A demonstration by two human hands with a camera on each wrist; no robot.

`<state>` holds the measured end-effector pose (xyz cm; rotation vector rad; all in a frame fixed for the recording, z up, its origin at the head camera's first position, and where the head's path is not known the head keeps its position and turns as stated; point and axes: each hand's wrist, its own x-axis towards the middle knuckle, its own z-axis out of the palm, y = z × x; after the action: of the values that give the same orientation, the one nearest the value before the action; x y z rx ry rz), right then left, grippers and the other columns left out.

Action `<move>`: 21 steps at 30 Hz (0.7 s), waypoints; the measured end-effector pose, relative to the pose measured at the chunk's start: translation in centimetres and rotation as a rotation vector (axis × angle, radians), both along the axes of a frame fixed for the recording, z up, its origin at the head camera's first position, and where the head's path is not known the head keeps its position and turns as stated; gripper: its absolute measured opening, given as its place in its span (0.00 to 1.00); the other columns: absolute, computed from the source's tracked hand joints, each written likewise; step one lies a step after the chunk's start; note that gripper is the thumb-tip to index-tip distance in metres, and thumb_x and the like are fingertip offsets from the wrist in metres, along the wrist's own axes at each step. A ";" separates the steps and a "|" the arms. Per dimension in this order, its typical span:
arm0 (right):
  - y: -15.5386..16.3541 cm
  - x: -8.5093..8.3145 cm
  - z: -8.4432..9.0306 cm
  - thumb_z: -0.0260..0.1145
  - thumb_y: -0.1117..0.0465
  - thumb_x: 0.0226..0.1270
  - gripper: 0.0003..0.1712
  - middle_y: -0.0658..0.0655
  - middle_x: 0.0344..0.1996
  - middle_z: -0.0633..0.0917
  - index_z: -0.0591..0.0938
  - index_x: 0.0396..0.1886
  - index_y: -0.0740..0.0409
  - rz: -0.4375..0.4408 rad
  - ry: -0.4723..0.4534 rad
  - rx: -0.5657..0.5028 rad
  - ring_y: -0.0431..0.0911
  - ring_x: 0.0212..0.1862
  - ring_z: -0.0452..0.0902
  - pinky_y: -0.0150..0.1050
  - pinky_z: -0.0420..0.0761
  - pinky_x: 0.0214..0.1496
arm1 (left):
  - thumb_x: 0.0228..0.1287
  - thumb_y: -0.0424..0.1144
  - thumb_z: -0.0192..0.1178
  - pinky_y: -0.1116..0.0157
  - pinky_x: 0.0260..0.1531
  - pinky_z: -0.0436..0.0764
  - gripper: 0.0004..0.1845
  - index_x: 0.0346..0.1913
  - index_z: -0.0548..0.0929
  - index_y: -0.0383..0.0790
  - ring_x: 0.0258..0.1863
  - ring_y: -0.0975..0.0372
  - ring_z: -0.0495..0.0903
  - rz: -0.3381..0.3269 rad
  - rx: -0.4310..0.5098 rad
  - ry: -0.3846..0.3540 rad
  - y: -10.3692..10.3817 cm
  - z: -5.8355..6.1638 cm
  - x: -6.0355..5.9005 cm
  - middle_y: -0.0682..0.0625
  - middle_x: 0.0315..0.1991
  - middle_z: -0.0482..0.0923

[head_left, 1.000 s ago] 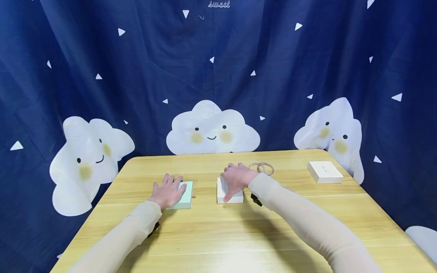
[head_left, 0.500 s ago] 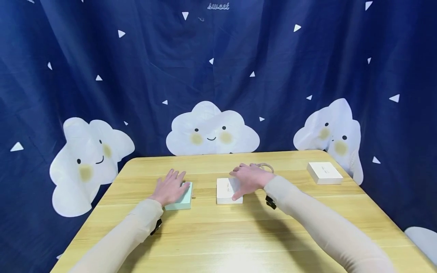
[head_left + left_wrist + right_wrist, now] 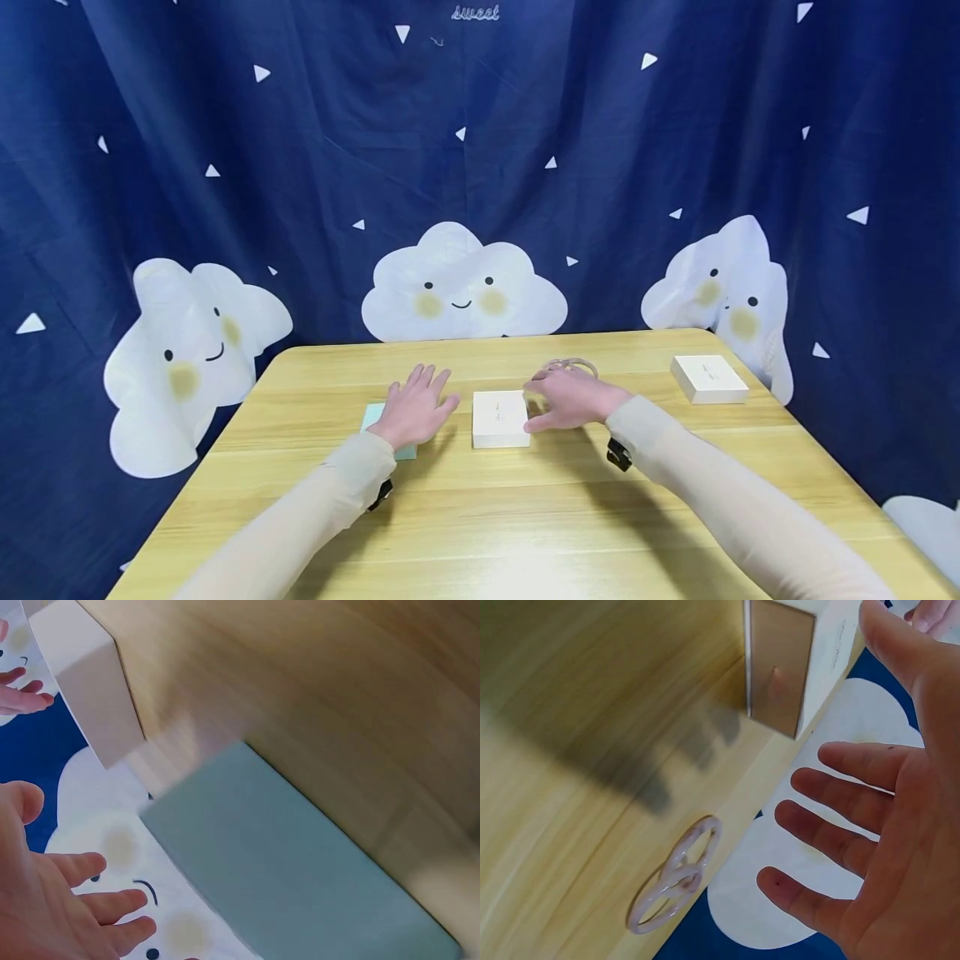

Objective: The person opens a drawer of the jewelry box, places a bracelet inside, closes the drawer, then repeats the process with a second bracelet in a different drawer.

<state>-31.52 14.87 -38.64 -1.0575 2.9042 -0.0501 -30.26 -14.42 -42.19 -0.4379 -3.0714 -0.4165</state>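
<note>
My left hand (image 3: 416, 408) hovers over a mint-green box (image 3: 406, 453), fingers spread and holding nothing. In the left wrist view, that box (image 3: 292, 855) lies apart from the fingers of the hand (image 3: 67, 907). A white box (image 3: 498, 419) with small print on its lid sits in mid-table, between my hands. My right hand (image 3: 573, 397) is just right of it, fingers extended; whether the thumb touches the box cannot be told. The right wrist view shows a brownish side with a small tab on that white box (image 3: 780, 667), near the spread right hand (image 3: 907, 832).
Two overlapping pale bangles (image 3: 679, 877) lie on the table behind my right hand, which partly covers them in the head view. Another white box (image 3: 708, 379) stands near the table's right edge. A dark blue curtain (image 3: 322, 167) with clouds hangs behind the wooden table (image 3: 465, 517).
My left hand has come up off the mint-green box and shifted right. My right hand has slid right off the white box, leaving its lid uncovered. The boxes have stayed in place.
</note>
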 end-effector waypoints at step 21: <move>2.6 0.1 -2.0 0.68 0.36 0.64 0.40 0.61 0.69 0.75 0.79 0.67 0.57 -0.047 -0.035 -0.034 0.64 0.71 0.68 0.66 0.68 0.68 | 0.77 0.62 0.40 0.33 0.71 0.51 0.37 0.79 0.60 0.45 0.80 0.45 0.47 -0.063 -0.032 -0.025 5.5 -1.1 -1.0 0.38 0.80 0.51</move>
<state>-31.45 17.46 -40.65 -0.9827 2.9070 -0.1184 -31.29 -8.90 -43.28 -0.5354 -3.0988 -0.3782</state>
